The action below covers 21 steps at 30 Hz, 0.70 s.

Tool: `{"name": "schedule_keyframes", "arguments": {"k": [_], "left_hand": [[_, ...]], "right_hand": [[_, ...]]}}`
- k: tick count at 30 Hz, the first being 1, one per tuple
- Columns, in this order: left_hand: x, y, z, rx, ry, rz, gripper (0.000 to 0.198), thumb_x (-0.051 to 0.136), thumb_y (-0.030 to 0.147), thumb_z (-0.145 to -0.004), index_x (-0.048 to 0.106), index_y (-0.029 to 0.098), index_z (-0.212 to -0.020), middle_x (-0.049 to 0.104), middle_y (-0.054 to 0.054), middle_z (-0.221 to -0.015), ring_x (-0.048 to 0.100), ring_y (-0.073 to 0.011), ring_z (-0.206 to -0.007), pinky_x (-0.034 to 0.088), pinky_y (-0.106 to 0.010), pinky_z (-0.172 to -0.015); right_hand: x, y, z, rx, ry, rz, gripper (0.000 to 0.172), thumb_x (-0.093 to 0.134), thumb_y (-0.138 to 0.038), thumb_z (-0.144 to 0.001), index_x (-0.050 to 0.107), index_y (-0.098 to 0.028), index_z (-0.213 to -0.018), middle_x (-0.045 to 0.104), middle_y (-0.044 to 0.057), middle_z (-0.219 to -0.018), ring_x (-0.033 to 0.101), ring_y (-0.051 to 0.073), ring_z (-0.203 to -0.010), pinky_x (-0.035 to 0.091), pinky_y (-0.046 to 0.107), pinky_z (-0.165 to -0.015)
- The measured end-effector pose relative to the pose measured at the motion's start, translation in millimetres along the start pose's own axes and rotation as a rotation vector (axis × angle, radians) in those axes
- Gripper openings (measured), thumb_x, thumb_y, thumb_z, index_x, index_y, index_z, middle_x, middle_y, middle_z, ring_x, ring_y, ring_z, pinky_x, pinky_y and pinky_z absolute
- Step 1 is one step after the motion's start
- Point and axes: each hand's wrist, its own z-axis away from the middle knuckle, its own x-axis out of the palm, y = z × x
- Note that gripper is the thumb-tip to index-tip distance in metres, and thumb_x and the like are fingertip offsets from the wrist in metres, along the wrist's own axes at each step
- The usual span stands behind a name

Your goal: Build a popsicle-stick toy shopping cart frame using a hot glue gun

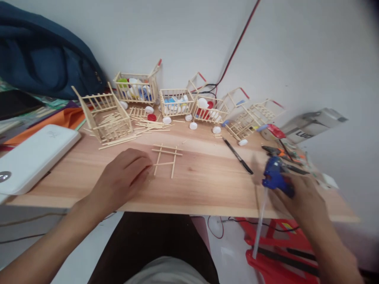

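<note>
In the head view, the left hand [127, 169] rests on the wooden table [207, 193] with its fingers curled together beside a small stick frame [166, 163]; its fingertips reach the end of a crosspiece, though whether they pinch it cannot be told. The right hand [306, 193] is wrapped around a blue glue gun [274, 173], well apart from the frame and over the table's right side. The frame lies flat, two long sticks joined by three crosspieces, and seems only partly built. Behind it, four stick carts [177, 105] with wheels and red-tipped handles look largely finished, while a stick basket [103, 101] shows neither, so probably needs both. Loose sticks [152, 126] lie beside it.
</note>
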Motion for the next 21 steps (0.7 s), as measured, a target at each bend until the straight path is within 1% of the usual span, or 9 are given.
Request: {"name": "schedule_keyframes", "arguments": {"k": [2,5,8,10,12,17,19,21], "left_hand": [[-0.5,-1,0,-0.002,0.013,-0.026,0.01,0.05,0.018,-0.093,0.058,0.023,-0.098,0.064,-0.004,-0.093,0.062,-0.0201,-0.088,0.051,-0.033,-0.079],[0.2,-2,-1,0.013,0.018,-0.04,0.01,0.05,0.018,-0.093,0.057,0.024,-0.099,0.064,-0.004,-0.092,0.062,-0.0204,-0.086,0.051,-0.034,-0.077],[0.4,-3,-2,0.03,0.012,-0.048,0.009,0.049,0.019,-0.094,0.056,0.023,-0.099,0.063,-0.004,-0.092,0.061,-0.0206,-0.086,0.05,-0.034,-0.077],[0.1,-3,-3,0.046,0.012,-0.049,0.009,0.049,0.019,-0.095,0.056,0.023,-0.099,0.063,-0.005,-0.091,0.061,-0.0207,-0.086,0.05,-0.034,-0.076],[-0.3,-3,-3,0.058,0.009,-0.045,0.008,0.049,0.019,-0.095,0.056,0.022,-0.099,0.063,-0.005,-0.092,0.061,-0.0207,-0.086,0.05,-0.034,-0.077],[0.5,-4,-3,0.07,0.008,-0.043,0.009,0.051,0.02,-0.095,0.058,0.021,-0.1,0.064,-0.005,-0.092,0.061,-0.0207,-0.087,0.049,-0.034,-0.078],[0.6,-5,-3,0.069,0.002,-0.043,0.009,0.05,0.021,-0.095,0.058,0.022,-0.099,0.064,-0.004,-0.092,0.061,-0.0206,-0.087,0.049,-0.034,-0.078],[0.2,-4,-3,0.063,-0.009,-0.034,0.009,0.05,0.022,-0.095,0.058,0.023,-0.1,0.064,-0.004,-0.092,0.061,-0.0204,-0.087,0.049,-0.034,-0.079]], "right_hand": [[6,7,-5,-0.03,-0.045,-0.061,0.027,0.061,-0.035,-0.081,0.061,-0.025,-0.106,0.062,0.013,-0.099,0.065,0.03,-0.086,0.05,0.04,-0.072],[12,15,-13,-0.061,-0.087,-0.094,0.03,0.062,-0.032,-0.079,0.061,-0.021,-0.107,0.064,0.015,-0.102,0.065,0.032,-0.092,0.051,0.043,-0.078],[9,20,-20,-0.104,-0.148,-0.117,0.03,0.061,-0.034,-0.083,0.063,-0.019,-0.109,0.066,0.018,-0.108,0.064,0.035,-0.101,0.05,0.044,-0.086],[6,22,-24,-0.136,-0.181,-0.133,0.033,0.061,-0.036,-0.086,0.063,-0.018,-0.113,0.067,0.019,-0.11,0.063,0.035,-0.104,0.049,0.044,-0.089],[3,23,-28,-0.16,-0.187,-0.155,0.034,0.061,-0.038,-0.087,0.064,-0.019,-0.114,0.067,0.018,-0.11,0.064,0.035,-0.104,0.048,0.043,-0.09],[3,25,-41,-0.189,-0.178,-0.198,0.027,0.059,-0.035,-0.088,0.068,-0.02,-0.109,0.069,0.017,-0.112,0.065,0.032,-0.108,0.049,0.039,-0.091],[4,27,-45,-0.192,-0.159,-0.206,0.025,0.064,-0.033,-0.084,0.07,-0.019,-0.104,0.07,0.018,-0.11,0.066,0.033,-0.105,0.05,0.041,-0.088],[3,29,-49,-0.192,-0.116,-0.214,0.024,0.072,-0.031,-0.076,0.072,-0.021,-0.098,0.073,0.015,-0.105,0.069,0.032,-0.098,0.052,0.041,-0.084]]}}
